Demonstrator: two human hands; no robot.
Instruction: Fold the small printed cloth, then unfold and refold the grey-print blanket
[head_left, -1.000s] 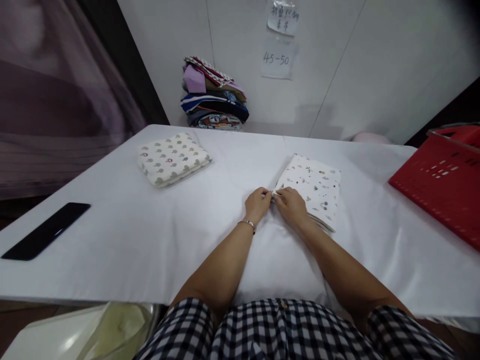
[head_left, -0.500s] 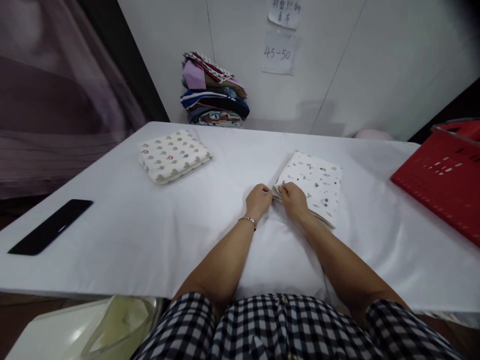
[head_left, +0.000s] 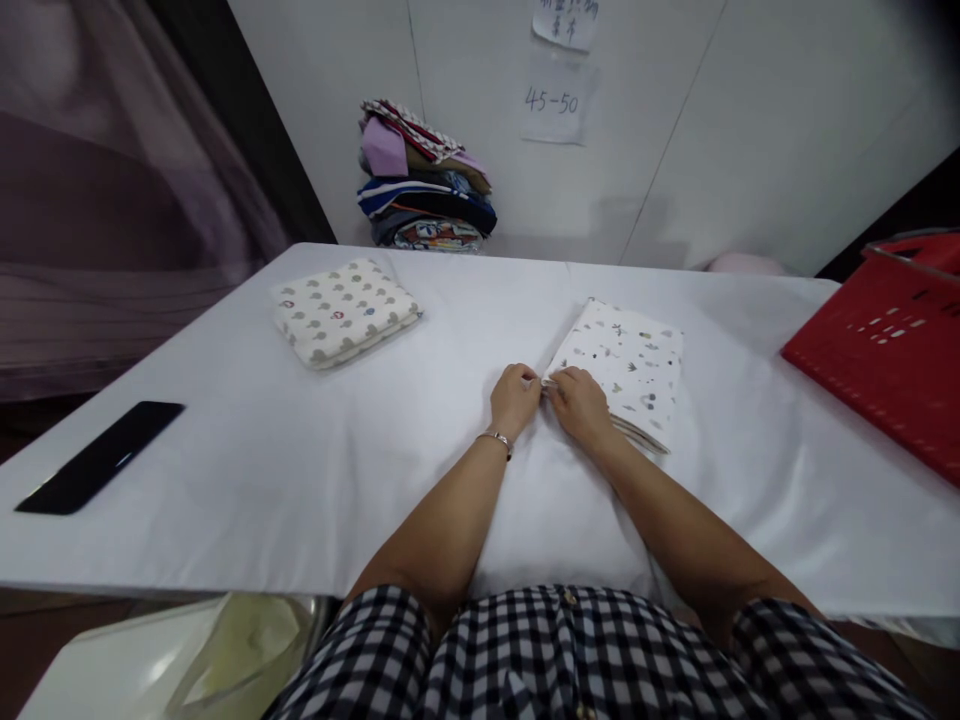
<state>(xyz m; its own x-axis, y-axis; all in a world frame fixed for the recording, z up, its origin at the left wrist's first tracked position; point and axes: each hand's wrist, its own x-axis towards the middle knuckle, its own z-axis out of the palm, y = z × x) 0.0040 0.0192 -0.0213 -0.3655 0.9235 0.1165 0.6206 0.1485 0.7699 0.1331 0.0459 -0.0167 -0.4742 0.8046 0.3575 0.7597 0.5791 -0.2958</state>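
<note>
A white cloth with small grey and green prints [head_left: 630,355] lies folded in layers on the white-covered table [head_left: 405,470]. At its near left corner my left hand [head_left: 516,396] pinches the edge between thumb and fingers. My right hand [head_left: 581,403] is closed on the same corner, with its knuckles over the cloth's near side. The exact fingertip hold of both hands is partly hidden. Farther left lies another folded cloth [head_left: 345,308], cream with rows of grey motifs.
A black phone-like slab [head_left: 101,455] lies at the table's left. The red basket [head_left: 885,350] stands at the right edge. Beyond the far edge is a stack of folded fabrics [head_left: 427,180] against the wall. A white stool-like surface [head_left: 112,660] sits below the near left edge.
My right hand has shifted slightly left and down at the corner, its fingers now curled lower over the cloth. The corner looks flatter. My left hand has barely moved.
</note>
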